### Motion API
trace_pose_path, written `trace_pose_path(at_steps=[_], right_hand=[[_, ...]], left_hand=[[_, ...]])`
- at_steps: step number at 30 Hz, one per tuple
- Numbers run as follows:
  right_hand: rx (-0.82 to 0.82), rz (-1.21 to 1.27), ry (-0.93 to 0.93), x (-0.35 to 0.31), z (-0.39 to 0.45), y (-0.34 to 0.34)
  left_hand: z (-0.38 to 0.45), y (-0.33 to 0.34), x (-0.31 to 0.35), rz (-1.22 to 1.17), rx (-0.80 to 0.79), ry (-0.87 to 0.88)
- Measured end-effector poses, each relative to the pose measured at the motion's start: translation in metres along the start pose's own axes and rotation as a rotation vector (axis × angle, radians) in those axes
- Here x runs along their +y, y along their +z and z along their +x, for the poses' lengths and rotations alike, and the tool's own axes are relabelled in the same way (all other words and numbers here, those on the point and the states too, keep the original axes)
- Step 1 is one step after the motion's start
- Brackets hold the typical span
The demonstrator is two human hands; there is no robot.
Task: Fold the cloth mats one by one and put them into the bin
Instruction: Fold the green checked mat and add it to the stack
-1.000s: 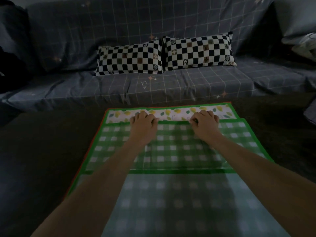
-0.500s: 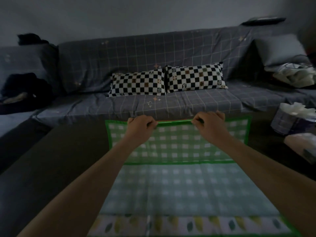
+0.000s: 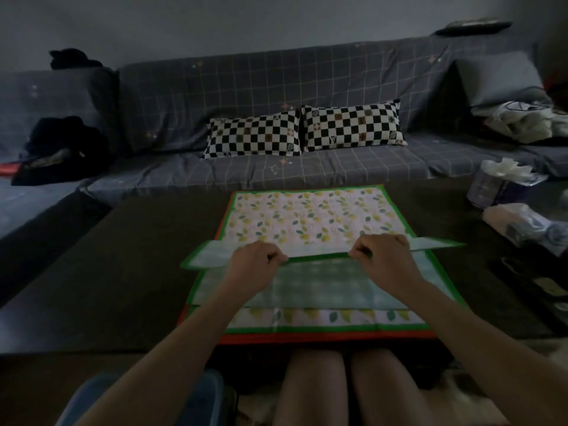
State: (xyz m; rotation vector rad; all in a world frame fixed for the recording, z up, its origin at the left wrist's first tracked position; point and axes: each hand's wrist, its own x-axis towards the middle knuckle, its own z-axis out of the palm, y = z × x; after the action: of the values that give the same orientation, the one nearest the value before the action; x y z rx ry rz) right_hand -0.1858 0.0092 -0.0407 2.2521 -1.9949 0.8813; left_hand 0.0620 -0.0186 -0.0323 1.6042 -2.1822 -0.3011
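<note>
A green-checked cloth mat (image 3: 322,284) with a green border lies on top of a stack on the dark table (image 3: 138,272). My left hand (image 3: 255,259) and my right hand (image 3: 381,253) each pinch its far edge, which is lifted and drawn back toward me, over the mat's near part. Under it lies a lemon-print mat (image 3: 310,219) with a green border, and an orange-edged mat (image 3: 325,338) shows at the bottom. A blue bin (image 3: 199,395) is partly visible at the lower left, beside my knees and behind my left forearm.
A grey checked sofa (image 3: 276,176) with two black-and-white checkered pillows (image 3: 304,132) stands behind the table. A tissue box (image 3: 504,182) and a white bundle (image 3: 528,222) sit at the table's right side. Dark clothes (image 3: 58,149) lie on the left of the sofa.
Both hands have pulled the checked mat's far edge up and back toward me, uncovering the lemon-print mat beneath. The view has tipped down, bringing my knees and the bin into sight.
</note>
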Motion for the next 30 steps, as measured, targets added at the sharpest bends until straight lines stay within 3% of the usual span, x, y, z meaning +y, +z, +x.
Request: trace_pose_path(at_steps=[14, 25, 30], right_hand=[[-0.162, 0.058, 0.034, 0.023, -0.044, 0.047], [-0.133, 0.077, 0.005, 0.032, -0.043, 0.054], [-0.118, 0.065, 0.005, 0.034, -0.044, 0.058]], left_hand=[[-0.027, 0.057, -0.030, -0.044, -0.036, -0.015], [0.001, 0.073, -0.016, -0.007, 0.033, -0.028], [0.038, 0.087, 0.005, 0.034, -0.075, 0.003]])
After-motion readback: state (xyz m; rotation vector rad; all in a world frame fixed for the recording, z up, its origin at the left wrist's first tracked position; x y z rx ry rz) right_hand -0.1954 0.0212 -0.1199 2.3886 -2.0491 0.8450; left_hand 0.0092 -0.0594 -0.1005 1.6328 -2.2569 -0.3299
